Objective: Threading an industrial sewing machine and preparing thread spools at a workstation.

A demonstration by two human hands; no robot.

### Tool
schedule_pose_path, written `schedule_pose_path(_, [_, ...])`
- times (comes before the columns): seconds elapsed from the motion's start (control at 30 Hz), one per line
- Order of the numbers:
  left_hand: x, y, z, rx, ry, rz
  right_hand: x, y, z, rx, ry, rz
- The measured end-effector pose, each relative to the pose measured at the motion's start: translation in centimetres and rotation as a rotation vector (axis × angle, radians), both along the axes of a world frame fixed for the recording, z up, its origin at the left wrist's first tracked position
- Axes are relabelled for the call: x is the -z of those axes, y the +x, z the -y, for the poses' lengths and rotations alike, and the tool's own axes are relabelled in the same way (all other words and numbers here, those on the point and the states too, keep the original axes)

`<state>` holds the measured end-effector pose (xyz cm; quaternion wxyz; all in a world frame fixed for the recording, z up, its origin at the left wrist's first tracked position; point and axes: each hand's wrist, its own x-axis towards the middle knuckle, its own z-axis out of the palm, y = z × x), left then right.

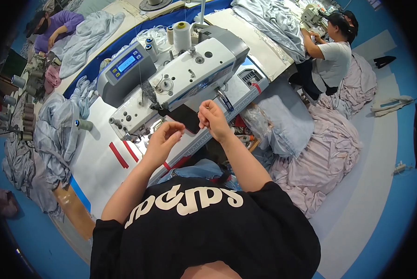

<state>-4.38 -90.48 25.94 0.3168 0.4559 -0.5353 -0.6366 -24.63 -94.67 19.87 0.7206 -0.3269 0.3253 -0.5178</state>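
Hovering mid-frame, the bare left hand (166, 135) gapes loosely, the bare right hand (212, 118) curls its grip closed, contents hidden, both probably placed for easy reach of the long white-and-grey metal sewing machine (180, 79) at upper centre.

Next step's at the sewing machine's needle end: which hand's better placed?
Likely the left hand: it's nearer the needle end of the sewing machine. The right hand is farther right, curled in. Whether either holds thread is unclear.
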Motion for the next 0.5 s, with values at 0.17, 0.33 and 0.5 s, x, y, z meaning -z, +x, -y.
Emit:
schedule_pose_path(0.17, [-0.5,-2.6,2.2,0.002,0.025,-0.057,-1.6,0.7,-1.2,0.003,-0.091,-0.248])
schedule_pose_path(0.33, [-0.9,-4.3,2.2,0.051,-0.008,-0.067,6.3,1.0,4.0,0.564,-0.213,-0.965])
schedule_pose_path(0.5, [1.0,-3.3,1.2,0.045,-0.026,-0.001,6.4,3.0,5.3,0.508,0.038,-0.77])
